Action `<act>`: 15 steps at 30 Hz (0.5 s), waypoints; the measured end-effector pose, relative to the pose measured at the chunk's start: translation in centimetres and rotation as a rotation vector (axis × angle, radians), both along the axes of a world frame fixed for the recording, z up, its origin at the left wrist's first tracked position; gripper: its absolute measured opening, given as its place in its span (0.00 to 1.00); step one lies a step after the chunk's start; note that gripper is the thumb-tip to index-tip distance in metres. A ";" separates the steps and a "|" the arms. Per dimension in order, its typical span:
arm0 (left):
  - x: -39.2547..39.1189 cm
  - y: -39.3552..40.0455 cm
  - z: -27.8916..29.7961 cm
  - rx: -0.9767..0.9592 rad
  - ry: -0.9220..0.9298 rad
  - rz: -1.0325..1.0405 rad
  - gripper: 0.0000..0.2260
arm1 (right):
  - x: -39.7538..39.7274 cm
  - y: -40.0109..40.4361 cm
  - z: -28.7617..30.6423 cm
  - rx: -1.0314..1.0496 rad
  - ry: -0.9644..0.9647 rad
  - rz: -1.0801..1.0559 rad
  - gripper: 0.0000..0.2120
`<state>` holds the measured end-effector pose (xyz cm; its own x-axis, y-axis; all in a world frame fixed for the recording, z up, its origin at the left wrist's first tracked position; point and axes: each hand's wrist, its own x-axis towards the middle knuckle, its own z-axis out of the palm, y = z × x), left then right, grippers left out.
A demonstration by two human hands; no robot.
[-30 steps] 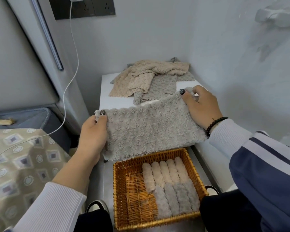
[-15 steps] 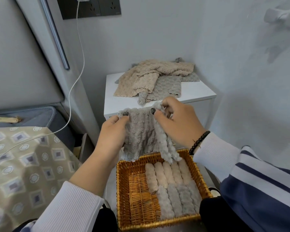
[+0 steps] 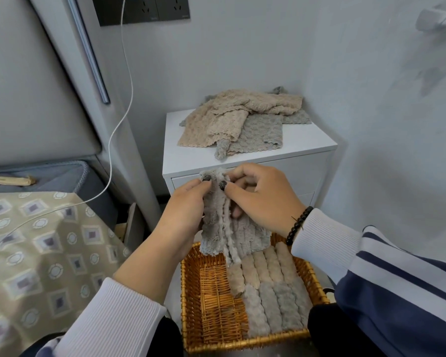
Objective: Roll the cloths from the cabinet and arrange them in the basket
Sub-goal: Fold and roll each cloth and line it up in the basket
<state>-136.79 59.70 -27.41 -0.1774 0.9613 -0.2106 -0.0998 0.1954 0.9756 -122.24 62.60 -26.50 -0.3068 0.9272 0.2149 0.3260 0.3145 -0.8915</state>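
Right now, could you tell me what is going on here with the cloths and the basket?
A person is holding a grey cloth folded lengthwise above a wicker basket, the left hand and right hand both pinching its top edge. The basket already holds a row of beige rolls and a row of grey rolls, with its left part bare. More unrolled cloths lie in a heap on the white cabinet behind.

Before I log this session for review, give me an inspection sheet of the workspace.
Surface: white cabinet top, partly covered.
Job's things: grey cloth folded, held above wicker basket; beige and grey rolls fill its right side; loose cloths piled on the cabinet.
Clutter: wooden stick at left.
Grippers: left hand and right hand pinch the cloth's top.
Cables: white cable hangs from wall socket.
Surroundings: patterned bedding, grey walls.
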 end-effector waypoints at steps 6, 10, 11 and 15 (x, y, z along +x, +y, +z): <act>-0.3 -0.2 0.0 -0.019 -0.037 -0.056 0.20 | 0.2 -0.3 0.2 -0.096 0.057 0.140 0.17; -0.2 -0.3 0.0 0.081 -0.035 -0.034 0.12 | 0.4 -0.5 0.4 -0.135 0.154 0.199 0.23; -0.2 -0.3 0.0 0.103 -0.027 -0.010 0.10 | 0.4 -0.5 0.5 -0.134 0.207 0.178 0.22; -0.5 -0.2 0.2 0.117 -0.062 0.061 0.16 | 0.9 0.3 0.5 0.014 0.310 -0.144 0.18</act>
